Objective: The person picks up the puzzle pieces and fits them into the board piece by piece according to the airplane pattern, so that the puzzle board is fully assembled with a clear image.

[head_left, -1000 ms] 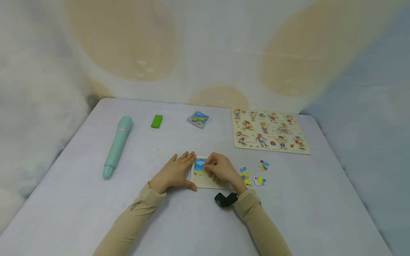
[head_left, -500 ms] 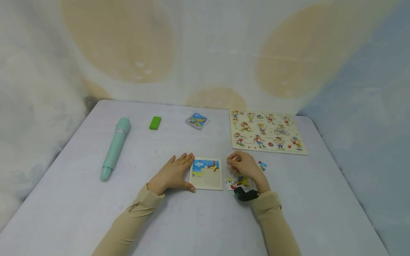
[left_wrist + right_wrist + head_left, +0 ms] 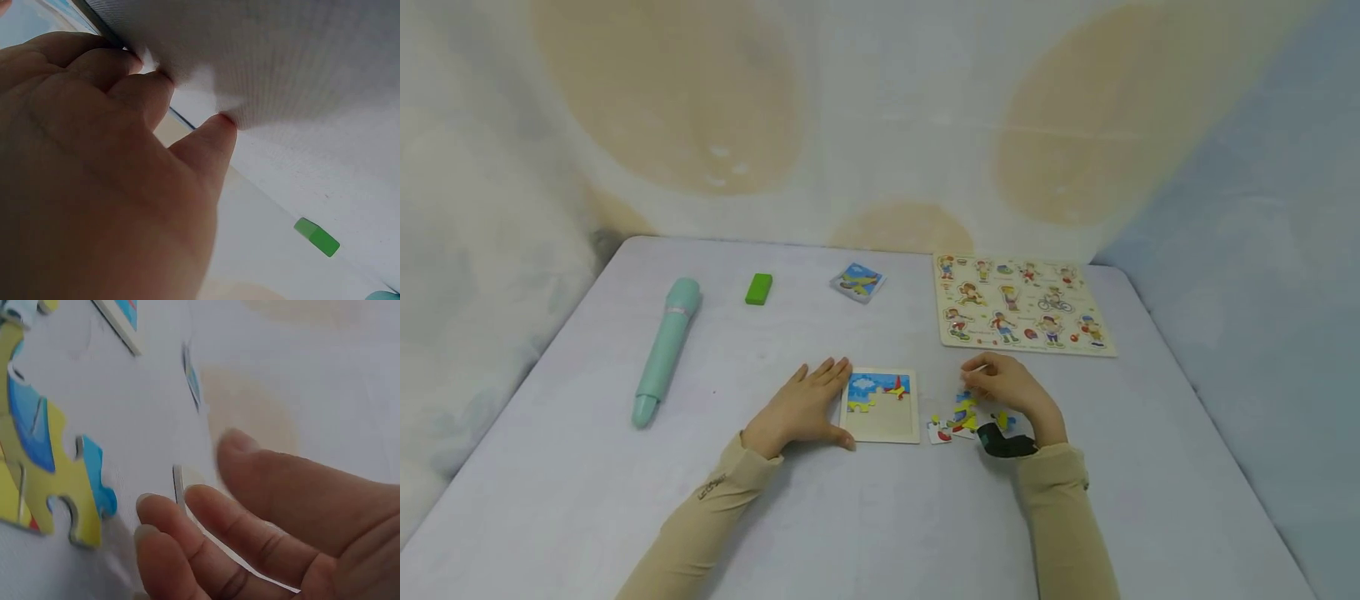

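Note:
In the head view my left hand lies flat with fingers spread, its fingertips and thumb against the left edge of a small wooden puzzle tray. Blue sky and red-tailed picture pieces fill the tray's upper part. My right hand hovers right of the tray over loose jigsaw pieces. In the right wrist view, thumb and loosely bent fingers are apart, with nothing seen between them. Yellow and blue jigsaw pieces lie beside those fingers. The hand hides part of the table below it.
A peg puzzle board with children's figures lies at the back right. Behind the tray is a small airplane picture puzzle. A green block and a mint-green microphone-shaped object lie to the left.
My right hand has moved from above the tray rightward to the loose pieces, uncovering the red-tailed piece in the tray. The left hand stays at the tray's edge.

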`<state>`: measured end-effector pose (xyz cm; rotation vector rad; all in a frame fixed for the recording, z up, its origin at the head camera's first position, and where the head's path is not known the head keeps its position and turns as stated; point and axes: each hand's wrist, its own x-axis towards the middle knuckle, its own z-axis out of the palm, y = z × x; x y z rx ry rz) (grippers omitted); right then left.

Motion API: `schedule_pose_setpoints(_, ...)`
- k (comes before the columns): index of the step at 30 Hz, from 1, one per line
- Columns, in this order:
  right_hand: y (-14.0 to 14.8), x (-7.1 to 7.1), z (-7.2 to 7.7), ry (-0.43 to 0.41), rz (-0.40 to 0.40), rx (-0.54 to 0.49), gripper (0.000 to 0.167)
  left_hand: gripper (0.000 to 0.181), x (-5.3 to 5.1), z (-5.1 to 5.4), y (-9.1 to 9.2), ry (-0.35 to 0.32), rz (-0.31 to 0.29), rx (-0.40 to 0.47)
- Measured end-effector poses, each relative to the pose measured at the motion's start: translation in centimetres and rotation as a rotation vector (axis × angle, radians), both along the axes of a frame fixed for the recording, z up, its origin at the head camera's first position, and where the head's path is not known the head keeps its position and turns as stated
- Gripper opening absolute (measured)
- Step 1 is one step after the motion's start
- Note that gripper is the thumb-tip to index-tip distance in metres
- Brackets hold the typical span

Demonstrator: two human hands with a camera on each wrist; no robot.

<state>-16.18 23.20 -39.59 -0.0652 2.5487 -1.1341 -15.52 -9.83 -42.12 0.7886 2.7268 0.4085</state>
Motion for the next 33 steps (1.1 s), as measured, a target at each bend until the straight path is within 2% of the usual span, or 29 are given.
schedule_pose_setpoints(6,0.5,0.3,0.1,-0.024,0.016,0.044,0.042,0.119,0.0,-0.1,0.0,-0.007,0.001,0.003)
schedule_pose_setpoints(13,0.1,0.3,0.0,-0.057,0.051,0.027,0.044,0.119,-0.1,-0.2,0.0,-0.014,0.005,-0.001)
schedule_pose_setpoints(18,-0.6,0.6,0.0,-0.046,0.144,0.106,0.057,0.118,0.0,0.0,0.0,-0.016,0.009,0.002)
schedule_pose_setpoints(21,-1.1,0.8,-0.1,-0.021,0.171,0.164,0.064,0.118,0.0,0.0,0.0,-0.012,0.005,0.000)
schedule_pose_setpoints(24,-1.4,0.8,-0.2,-0.006,0.148,0.195,0.063,0.118,0.0,-0.1,0.0,-0.012,0.005,-0.008)
schedule_pose_setpoints(30,-1.5,0.5,-0.4,0.026,0.061,0.232,0.050,0.119,0.0,0.0,0.0,-0.008,0.006,-0.014)
schedule_pose_setpoints(33,-1.4,0.4,-0.5,0.045,0.048,0.242,0.044,0.119,0.1,0.2,0.1,-0.003,0.002,-0.011)
